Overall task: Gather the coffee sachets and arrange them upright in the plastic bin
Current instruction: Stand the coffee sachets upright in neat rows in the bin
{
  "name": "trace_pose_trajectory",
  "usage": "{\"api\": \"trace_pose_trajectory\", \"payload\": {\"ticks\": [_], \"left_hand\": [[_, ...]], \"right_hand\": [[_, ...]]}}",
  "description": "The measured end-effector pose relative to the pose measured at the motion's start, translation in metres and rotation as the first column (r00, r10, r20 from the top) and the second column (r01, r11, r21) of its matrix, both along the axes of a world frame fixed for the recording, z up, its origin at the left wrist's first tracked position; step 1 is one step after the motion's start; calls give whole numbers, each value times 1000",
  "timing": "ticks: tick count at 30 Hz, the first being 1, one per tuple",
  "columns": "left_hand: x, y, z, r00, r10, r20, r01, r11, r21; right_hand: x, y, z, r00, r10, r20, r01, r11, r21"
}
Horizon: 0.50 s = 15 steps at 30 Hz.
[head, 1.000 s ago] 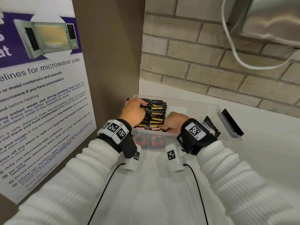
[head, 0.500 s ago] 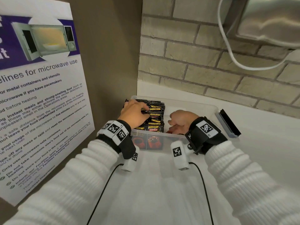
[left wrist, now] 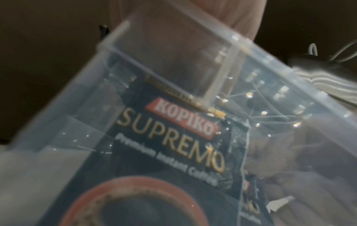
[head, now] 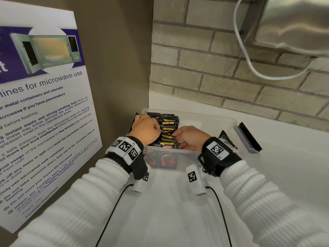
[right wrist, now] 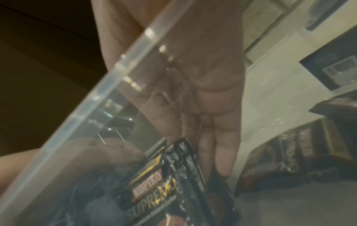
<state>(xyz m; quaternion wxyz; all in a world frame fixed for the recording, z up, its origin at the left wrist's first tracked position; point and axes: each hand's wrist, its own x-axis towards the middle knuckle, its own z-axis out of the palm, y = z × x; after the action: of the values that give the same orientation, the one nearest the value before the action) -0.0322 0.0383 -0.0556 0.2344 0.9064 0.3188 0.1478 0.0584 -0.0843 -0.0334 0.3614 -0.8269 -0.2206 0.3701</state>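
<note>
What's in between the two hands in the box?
The row of upright coffee sachets stands between the left hand and the right hand, inside the plastic bin; the head view shows it.

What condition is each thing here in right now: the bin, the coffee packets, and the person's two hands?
plastic bin: open, no lid on it, partly filled at its left end.
coffee sachets: standing on edge in rows inside the bin.
loose sachet: outside the bin, behind the right wrist.
left hand: fingers curled on the sachets.
right hand: inside the bin, fingertips touching the sachets.
</note>
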Motion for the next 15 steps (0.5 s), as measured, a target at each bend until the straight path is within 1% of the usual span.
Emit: {"api": "trace_pose_trajectory", "payload": {"ticks": [2,4,8,10,14,15], "left_hand": [[1,0,0,1000,3,-4,-3,1000,-5],[1,0,0,1000,-1,-1,1,1000,-3],[-1,1,-3,1000,-14,3,14,1000,11],[-2,1,-3,1000,-26,7,26,1000,11],[-2,3,-4,999,-40,2,40,999,-3],[-2,4,-4,999,-38,0,38,999,-10]], "right_hand": [[-4,3,2,1000,23,-8,-24,1000,-8],[-6,7,5,1000,15,-9,-15,1000,-15],[-7,11,7,996,60,63,-58,998,-28],[-6,11,8,993,60,106,-56,998,-37],[9,3,10,998,-42,38,44,997,-56],[15,-1,10,997,-64,36,65,997,-39]]}}
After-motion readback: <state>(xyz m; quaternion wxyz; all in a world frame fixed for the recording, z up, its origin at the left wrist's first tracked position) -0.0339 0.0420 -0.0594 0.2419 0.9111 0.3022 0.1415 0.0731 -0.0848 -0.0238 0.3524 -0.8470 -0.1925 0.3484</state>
